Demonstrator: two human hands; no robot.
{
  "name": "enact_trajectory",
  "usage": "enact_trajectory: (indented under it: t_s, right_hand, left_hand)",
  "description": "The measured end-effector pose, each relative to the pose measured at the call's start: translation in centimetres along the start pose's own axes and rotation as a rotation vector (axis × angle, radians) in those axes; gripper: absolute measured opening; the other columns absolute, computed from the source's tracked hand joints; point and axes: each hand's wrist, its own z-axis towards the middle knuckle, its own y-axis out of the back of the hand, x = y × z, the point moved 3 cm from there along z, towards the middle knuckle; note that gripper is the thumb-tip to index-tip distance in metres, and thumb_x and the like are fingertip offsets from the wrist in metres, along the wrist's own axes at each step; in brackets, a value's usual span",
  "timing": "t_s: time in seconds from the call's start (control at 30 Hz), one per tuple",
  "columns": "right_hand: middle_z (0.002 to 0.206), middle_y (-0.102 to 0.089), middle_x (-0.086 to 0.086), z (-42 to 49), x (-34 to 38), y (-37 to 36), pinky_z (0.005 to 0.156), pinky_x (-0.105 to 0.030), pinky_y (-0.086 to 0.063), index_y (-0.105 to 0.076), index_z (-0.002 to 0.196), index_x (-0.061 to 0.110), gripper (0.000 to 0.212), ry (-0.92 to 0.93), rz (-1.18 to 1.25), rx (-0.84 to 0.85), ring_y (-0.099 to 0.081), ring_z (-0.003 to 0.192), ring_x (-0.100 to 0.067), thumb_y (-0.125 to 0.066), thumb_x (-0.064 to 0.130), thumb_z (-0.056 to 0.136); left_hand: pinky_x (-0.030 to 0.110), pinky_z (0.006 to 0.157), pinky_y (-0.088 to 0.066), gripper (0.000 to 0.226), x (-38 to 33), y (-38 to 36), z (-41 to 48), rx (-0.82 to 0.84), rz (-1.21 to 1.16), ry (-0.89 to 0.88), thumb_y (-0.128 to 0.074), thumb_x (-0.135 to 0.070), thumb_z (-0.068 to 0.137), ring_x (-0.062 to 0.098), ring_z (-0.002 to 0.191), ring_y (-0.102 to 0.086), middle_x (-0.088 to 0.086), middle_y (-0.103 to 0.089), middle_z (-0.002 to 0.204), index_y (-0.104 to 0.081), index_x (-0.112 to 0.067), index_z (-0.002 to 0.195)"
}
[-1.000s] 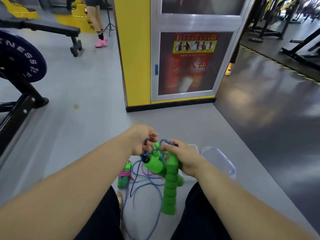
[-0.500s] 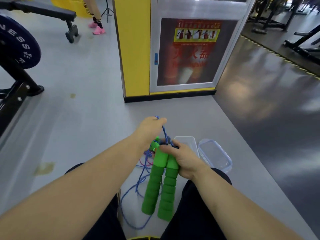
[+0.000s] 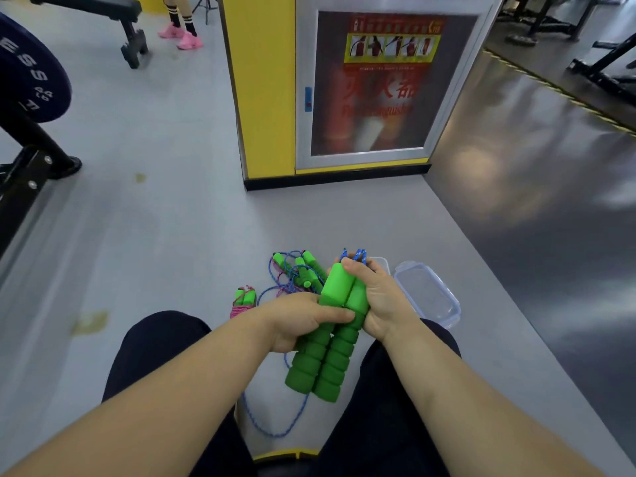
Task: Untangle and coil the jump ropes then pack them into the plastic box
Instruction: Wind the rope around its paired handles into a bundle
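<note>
Head view: The left hand (image 3: pixel 296 321) is gripping the pair of green foam handles (image 3: pixel 323 363) at mid-length, thumb lying across the front. The right hand (image 3: pixel 382 301) is clamping the handles' upper ends, fingers curled around them and around loops of the blue rope (image 3: pixel 358 253) sticking out at the far side of the fist. The remaining rope is hanging down to the grey floor (image 3: pixel 172 235) between the person's legs. The plastic box (image 3: pixel 384 265) is sitting on the floor just beyond the right hand (partly hidden by it), with the clear lid (image 3: pixel 426 294) lying beside it on the right. A tangled set of ropes (image 3: pixel 299 273) is lying left of the box, and a coiled pink-rope bundle (image 3: pixel 244 301) is resting further left.
</note>
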Motion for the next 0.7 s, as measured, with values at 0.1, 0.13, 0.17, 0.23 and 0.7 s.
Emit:
enact_trajectory:
  t_s: [0.1,0.13,0.17,0.23,0.7]
  right_hand:
    - [0.071,-0.066,-0.005,0.0,-0.1,0.3,0.061,-0.032,-0.055,-0.055,0.081,0.01,0.008,-0.004,0.016,-0.068,-0.063,0.067,-0.019,-0.063,0.009,0.083]
    - [0.07,-0.066,-0.005,0.0,-0.2,0.4,0.061,-0.032,-0.056,-0.055,0.081,0.01,0.008,-0.004,0.015,-0.085,-0.063,0.066,-0.018,-0.062,0.01,0.085]
    - [0.071,-0.067,-0.005,0.0,-0.3,0.5,0.06,-0.031,-0.056,-0.055,0.081,0.01,0.008,-0.002,0.01,-0.095,-0.064,0.065,-0.018,-0.062,0.01,0.086]
    - [0.072,-0.066,-0.006,-0.1,-0.3,0.3,0.059,-0.031,-0.056,-0.055,0.08,0.01,0.009,-0.001,0.005,-0.102,-0.064,0.065,-0.018,-0.061,0.01,0.087]
    - [0.077,-0.062,-0.01,-0.1,0.3,0.3,0.059,-0.033,-0.054,-0.053,0.084,0.009,0.008,0.047,0.098,-0.108,-0.063,0.061,-0.02,-0.061,0.009,0.085]
  left_hand:
    - [0.046,0.096,-0.047,0.022,0.1,-0.3,0.0,0.002,0.006,0.016,-0.058,-0.011,0.09,0.031,0.092,-0.061,0.019,-0.063,0.106,-0.061,0.0,0.11]
    - [0.048,0.098,-0.046,0.027,0.3,-0.3,0.1,0.007,-0.003,0.014,-0.058,-0.01,0.09,0.032,0.094,-0.06,0.021,-0.062,0.109,-0.059,0.003,0.114]
    - [0.048,0.099,-0.046,0.03,0.4,-0.3,0.1,0.009,-0.014,0.013,-0.058,-0.01,0.09,0.033,0.096,-0.06,0.022,-0.061,0.111,-0.058,0.004,0.117]
    - [0.046,0.095,-0.048,0.03,0.7,-0.3,0.2,0.021,-0.038,0.004,-0.056,-0.009,0.091,0.033,0.093,-0.061,0.022,-0.062,0.109,-0.058,0.005,0.117]
    - [0.04,0.077,-0.055,0.032,2.2,-0.1,-0.6,0.167,-0.127,0.002,-0.064,-0.017,0.075,0.03,0.085,-0.067,0.013,-0.069,0.099,-0.061,-0.008,0.106]
